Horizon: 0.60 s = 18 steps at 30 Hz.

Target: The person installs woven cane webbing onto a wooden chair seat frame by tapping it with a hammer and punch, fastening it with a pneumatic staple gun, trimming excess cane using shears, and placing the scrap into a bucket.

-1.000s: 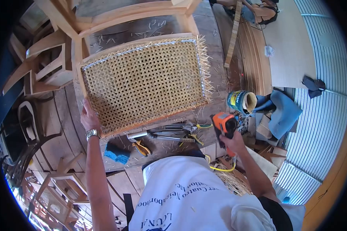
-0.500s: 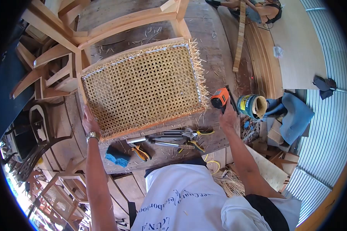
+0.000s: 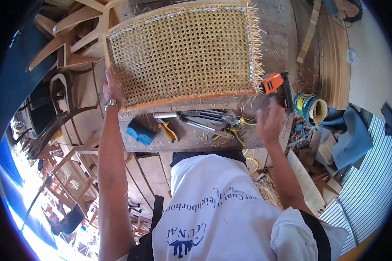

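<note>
The woven cane panel [image 3: 183, 54] is set in a wooden frame, with loose strand ends bristling along its right edge. At the frame's lower left side, my left hand [image 3: 112, 90] grips the edge, its fingers partly hidden. An orange and black tool [image 3: 272, 83] rests by the panel's lower right corner. Just below it is my right hand [image 3: 270, 122], blurred, with thumb and fingers apart; it appears clear of the tool's handle. Pliers with yellow-black handles [image 3: 167, 132], a white-handled tool [image 3: 165, 115] and cutters [image 3: 237, 130] lie in front of the panel.
A blue sponge [image 3: 140, 132] lies at the table's front left. To the right stands a green can [image 3: 307, 106] with rolled cane inside, near blue cloth [image 3: 353, 139]. Wooden chair frames [image 3: 80, 32] are at the left. Another person [image 3: 346, 8] sits at the top right.
The view has shifted, moving the panel up and right in the picture. My right hand brought the orange tool to the panel's corner and now appears to have let go. My left hand stays on the frame.
</note>
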Motion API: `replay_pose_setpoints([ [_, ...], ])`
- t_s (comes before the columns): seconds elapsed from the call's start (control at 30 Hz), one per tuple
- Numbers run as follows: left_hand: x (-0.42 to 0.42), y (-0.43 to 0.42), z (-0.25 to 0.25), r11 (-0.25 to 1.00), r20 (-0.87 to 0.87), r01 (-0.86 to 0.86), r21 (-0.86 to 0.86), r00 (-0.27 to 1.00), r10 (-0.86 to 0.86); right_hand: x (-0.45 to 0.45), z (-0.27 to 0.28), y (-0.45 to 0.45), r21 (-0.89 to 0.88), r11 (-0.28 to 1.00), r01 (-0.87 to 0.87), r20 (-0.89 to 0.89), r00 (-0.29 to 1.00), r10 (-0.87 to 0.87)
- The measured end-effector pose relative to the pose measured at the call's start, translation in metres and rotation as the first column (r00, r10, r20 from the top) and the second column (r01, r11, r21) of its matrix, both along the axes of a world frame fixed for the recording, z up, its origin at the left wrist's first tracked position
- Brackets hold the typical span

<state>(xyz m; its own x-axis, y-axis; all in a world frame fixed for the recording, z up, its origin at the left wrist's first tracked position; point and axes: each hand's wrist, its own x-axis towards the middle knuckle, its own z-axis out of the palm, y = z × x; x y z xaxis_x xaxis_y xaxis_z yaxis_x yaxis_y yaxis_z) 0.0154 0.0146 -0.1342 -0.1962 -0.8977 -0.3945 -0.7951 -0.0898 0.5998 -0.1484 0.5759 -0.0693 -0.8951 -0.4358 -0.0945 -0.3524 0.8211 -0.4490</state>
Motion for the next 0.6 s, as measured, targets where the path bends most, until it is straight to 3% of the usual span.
replay_pose_setpoints([
  [0.03, 0.004, -0.006, -0.01, 0.999, -0.001, 0.036, -0.024, 0.999, -0.036, 0.02, 0.008, -0.006, -0.068, 0.996, -0.056, 0.121, 0.991, 0.064],
  [0.1, 0.01, -0.008, -0.018, 0.998, 0.034, 0.039, -0.043, 0.999, -0.037, 0.064, 0.011, -0.028, -0.218, 0.948, -0.234, 0.14, 0.953, 0.267],
  [0.17, 0.007, -0.01, -0.018, 0.997, 0.05, 0.044, -0.066, 0.998, -0.04, 0.096, 0.005, -0.061, -0.313, 0.918, -0.244, 0.229, 0.918, 0.322],
  [0.27, -0.009, 0.013, 0.011, 0.986, 0.12, 0.069, -0.149, 0.991, -0.051, 0.129, -0.041, -0.088, -0.039, 0.923, -0.382, 0.195, 0.904, 0.382],
  [0.37, -0.008, 0.001, 0.009, 0.981, 0.164, 0.17, -0.088, 0.974, -0.154, 0.135, -0.055, -0.103, 0.163, 0.914, -0.37, 0.123, 0.927, 0.353],
  [0.47, -0.008, 0.017, 0.012, 0.954, 0.168, 0.248, -0.169, 0.961, -0.22, 0.141, -0.035, -0.097, 0.019, 0.977, -0.211, 0.242, 0.949, 0.2],
  [0.53, -0.009, 0.014, 0.014, 0.923, 0.159, 0.291, -0.253, 0.953, -0.257, 0.154, -0.016, -0.086, -0.066, 0.998, 0.014, 0.342, 0.94, 0.009],
  [0.6, -0.011, 0.017, 0.027, 0.944, 0.096, 0.293, -0.153, 0.955, -0.281, 0.168, 0.002, -0.073, -0.126, 0.963, 0.238, 0.425, 0.89, -0.165],
])
